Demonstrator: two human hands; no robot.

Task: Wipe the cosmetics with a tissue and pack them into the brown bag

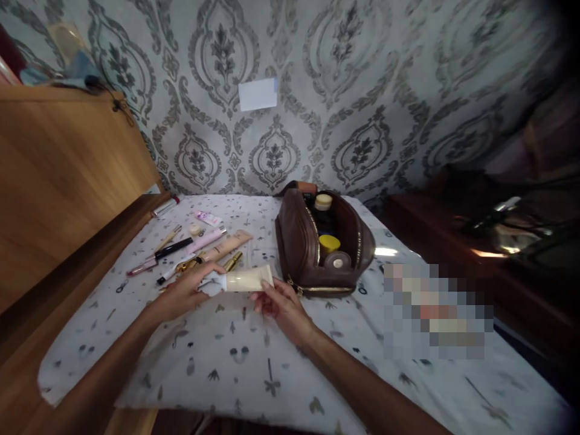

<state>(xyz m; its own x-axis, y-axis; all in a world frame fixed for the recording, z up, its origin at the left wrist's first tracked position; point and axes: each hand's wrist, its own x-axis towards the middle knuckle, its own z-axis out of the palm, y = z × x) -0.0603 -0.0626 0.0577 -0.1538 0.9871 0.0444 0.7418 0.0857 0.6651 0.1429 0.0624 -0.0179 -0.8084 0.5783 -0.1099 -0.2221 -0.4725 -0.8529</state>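
In the head view, the left hand (181, 295) is reaching in from the lower left, its fingers closing around a pale, crumpled wipe (212, 284); what looks like a wipe is covering the left end of a cream tube (248, 280). The right hand (286, 309) is pinching the tube's flat end between thumb and fingers. The tube is lying nearly level between the hands, near the middle of the frame, and seems to be hanging just above the cloth (254, 386).

The step in hand appears to be wiping the tube, though whether the wipe is moving cannot be told. Carrying on would be calling for a steady right pinch while the left fingers are turning or sliding the wipe along the surface.

Just right of centre, a brown bag (293, 248) is standing open, a yellow lid (329, 243) showing inside. Left of centre, a peach tube (231, 244), a pink tube (203, 241), a black tube (174, 248) and a gold lipstick (234, 260) are lying loosely grouped, just beyond the left hand.
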